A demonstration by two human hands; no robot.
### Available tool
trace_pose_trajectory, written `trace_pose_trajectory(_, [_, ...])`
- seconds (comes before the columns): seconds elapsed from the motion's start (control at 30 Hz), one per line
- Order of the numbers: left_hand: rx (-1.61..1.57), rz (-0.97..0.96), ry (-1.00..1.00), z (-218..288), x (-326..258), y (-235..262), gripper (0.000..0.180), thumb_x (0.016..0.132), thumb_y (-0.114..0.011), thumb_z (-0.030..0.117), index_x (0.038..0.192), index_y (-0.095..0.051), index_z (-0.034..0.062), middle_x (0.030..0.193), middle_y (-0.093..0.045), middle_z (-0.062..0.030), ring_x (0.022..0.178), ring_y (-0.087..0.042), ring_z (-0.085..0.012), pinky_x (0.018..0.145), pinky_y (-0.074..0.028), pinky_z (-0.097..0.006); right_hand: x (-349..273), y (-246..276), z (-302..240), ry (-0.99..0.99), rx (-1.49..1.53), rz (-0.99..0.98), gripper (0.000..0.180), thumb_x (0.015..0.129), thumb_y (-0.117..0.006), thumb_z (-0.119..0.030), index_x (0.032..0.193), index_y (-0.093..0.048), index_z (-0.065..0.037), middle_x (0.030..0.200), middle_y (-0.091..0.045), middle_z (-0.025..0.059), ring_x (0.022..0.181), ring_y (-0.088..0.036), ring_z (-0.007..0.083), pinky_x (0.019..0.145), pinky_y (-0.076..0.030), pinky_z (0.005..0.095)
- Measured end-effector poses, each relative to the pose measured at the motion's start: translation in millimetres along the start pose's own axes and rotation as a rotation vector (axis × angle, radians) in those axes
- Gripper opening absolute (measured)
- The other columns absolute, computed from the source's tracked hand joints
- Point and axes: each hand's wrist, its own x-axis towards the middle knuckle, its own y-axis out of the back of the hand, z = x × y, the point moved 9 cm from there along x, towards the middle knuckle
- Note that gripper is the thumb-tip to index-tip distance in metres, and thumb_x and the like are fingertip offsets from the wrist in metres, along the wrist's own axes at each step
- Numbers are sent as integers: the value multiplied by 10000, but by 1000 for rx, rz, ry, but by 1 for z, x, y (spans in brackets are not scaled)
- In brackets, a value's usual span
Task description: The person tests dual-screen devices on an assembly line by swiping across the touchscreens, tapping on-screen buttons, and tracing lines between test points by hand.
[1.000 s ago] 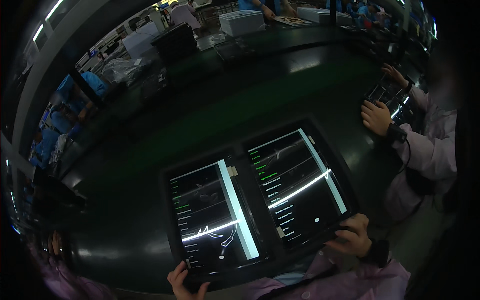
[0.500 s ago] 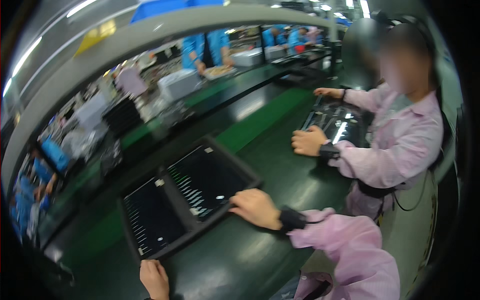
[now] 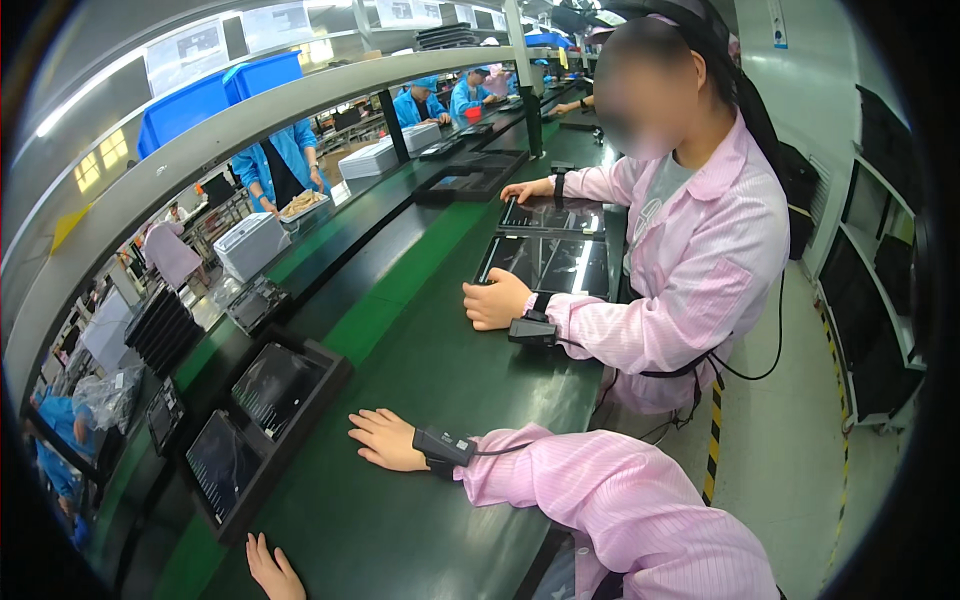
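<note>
A black tray point(image 3: 290, 438) lies slantwise on the green worktop point(image 3: 390, 515), with a left screen point(image 3: 222, 463) and a right screen point(image 3: 279, 386) side by side in separate compartments, both dark, glossy and face up, each showing small pale marks along one edge.

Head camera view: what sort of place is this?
Probably an electronics factory line, perhaps for assembly or checking. A long green-topped workbench runs through it, a black tray holds two flat screens, and workers in blue jackets stand beyond.
</note>
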Motion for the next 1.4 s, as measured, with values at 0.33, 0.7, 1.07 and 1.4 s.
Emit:
trace_pose_trajectory(0.33, [-59, 81, 168, -19, 4, -10, 413, 807, -558, 50, 1206, -463, 4, 1245, -441, -175, 1171, -419, -319, 922, -331, -433, 22, 2, -7, 56, -20, 271, 284, 794, -573, -161, 1046, -541, -34, 1187, -529, 166, 1122, -481, 296, 937, -379, 407])
trace_pose_trajectory(0.7, [50, 34, 512, -84, 13, -34, 483, 897, -541, 314, 1240, -450, -14, 1268, -439, -179, 1160, -437, -354, 978, -345, -427, 54, -19, -6, -18, 32, 312, 277, 761, -596, -124, 1014, -553, -20, 1161, -528, 156, 1111, -466, 309, 946, -375, 422])
trace_pose_trajectory(1.07, [32, 100, 363, -40, 1, -28, 419, 817, -590, 124, 1178, -465, -49, 1185, -475, -248, 1122, -447, -397, 954, -363, -456, 17, -3, -40, 117, 65, 237, 269, 726, -596, -163, 959, -569, -32, 1072, -541, 151, 1051, -499, 308, 890, -402, 423])
trace_pose_trajectory(1.4, [-205, 18, 66, 37, 5, -22, 294, 813, -526, 62, 1105, -549, 34, 1182, -516, -137, 1107, -472, -325, 937, -380, -423, 15, -1, -42, 116, 78, 134, 300, 816, -541, -125, 1100, -553, -27, 1251, -492, 179, 1178, -434, 342, 983, -352, 443])
